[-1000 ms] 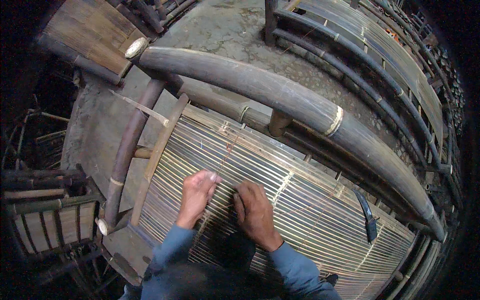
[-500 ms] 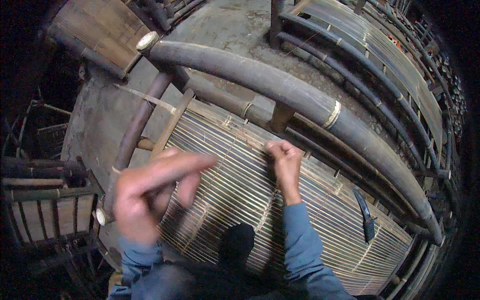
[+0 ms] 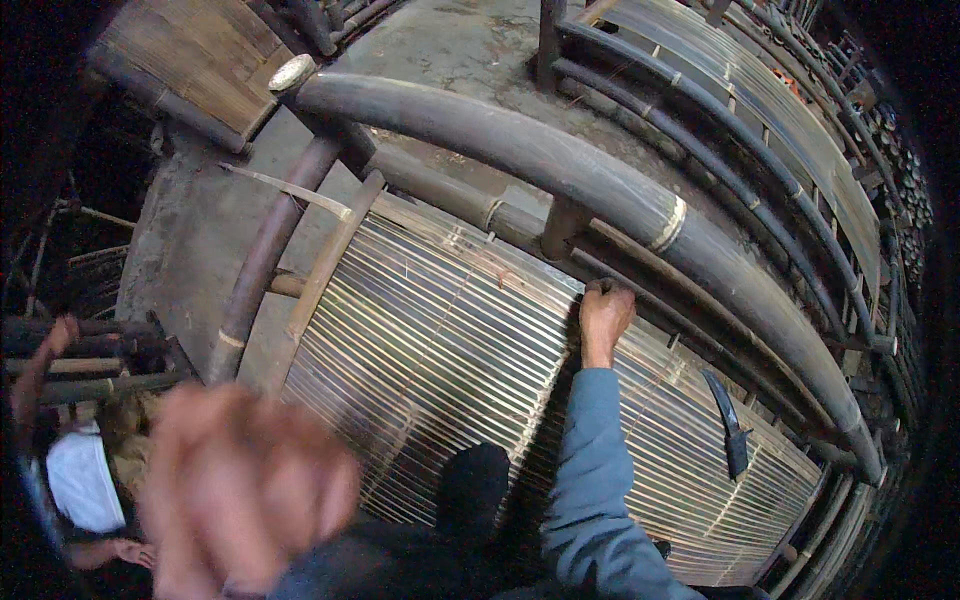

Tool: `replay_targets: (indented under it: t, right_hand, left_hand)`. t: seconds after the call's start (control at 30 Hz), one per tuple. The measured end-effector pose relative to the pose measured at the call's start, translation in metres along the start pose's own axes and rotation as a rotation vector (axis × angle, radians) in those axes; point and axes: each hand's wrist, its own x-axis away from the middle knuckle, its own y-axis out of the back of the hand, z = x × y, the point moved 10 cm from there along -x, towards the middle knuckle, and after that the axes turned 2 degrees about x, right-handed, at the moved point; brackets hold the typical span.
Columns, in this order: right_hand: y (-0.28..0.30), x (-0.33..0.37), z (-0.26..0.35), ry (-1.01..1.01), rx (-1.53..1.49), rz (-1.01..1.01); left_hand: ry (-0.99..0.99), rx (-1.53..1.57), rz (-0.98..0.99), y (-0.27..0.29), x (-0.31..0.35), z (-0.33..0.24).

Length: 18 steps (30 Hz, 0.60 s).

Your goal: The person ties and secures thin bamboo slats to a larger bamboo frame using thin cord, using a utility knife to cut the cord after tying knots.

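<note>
A panel of narrow bamboo slats (image 3: 430, 320), bound with cross lines of cord, lies in front of me inside a dark bamboo frame. My right hand (image 3: 605, 312) is closed at the panel's far edge; what its fingers grip, if anything, is hidden. Close to the camera at lower left, my left hand (image 3: 245, 480) is blurred, with its fingers curled in, and I cannot make out anything in them. A reddish cord (image 3: 500, 277) shows on the far edge strip. Toward the right end of the panel rests a knife (image 3: 727, 420) with a curved blade and dark handle.
A thick bamboo rail (image 3: 500, 135) arches beyond the panel. Another slatted bamboo bench (image 3: 740, 90) stands at far right, a wooden panel (image 3: 190, 60) at far left. At lower left is another person, with a white cloth (image 3: 85, 480) and a hand (image 3: 130, 552) visible.
My left hand has drawn back from above the panel toward me and down, its fingers now curled. My right hand has shifted slightly right along the far edge. Another person has appeared at lower left.
</note>
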Motion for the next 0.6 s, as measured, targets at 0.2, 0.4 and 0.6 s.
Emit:
replay_targets:
  t: [0.2, 0.4, 0.6]
  right_hand:
    - [-0.045, 0.028, 0.048, 0.035, 0.042, 0.031]
    - [-0.102, 0.042, 0.105, 0.029, 0.090, 0.191]
    - [-0.126, 0.038, 0.127, -0.062, 0.104, 0.339]
  left_hand:
    - [0.456, -1.000, -0.442, 0.144, -0.009, 0.218]
    - [0.617, -1.532, -0.145, 0.218, -0.010, 0.305]
    - [0.645, -1.459, -0.073, 0.246, -0.021, 0.326]
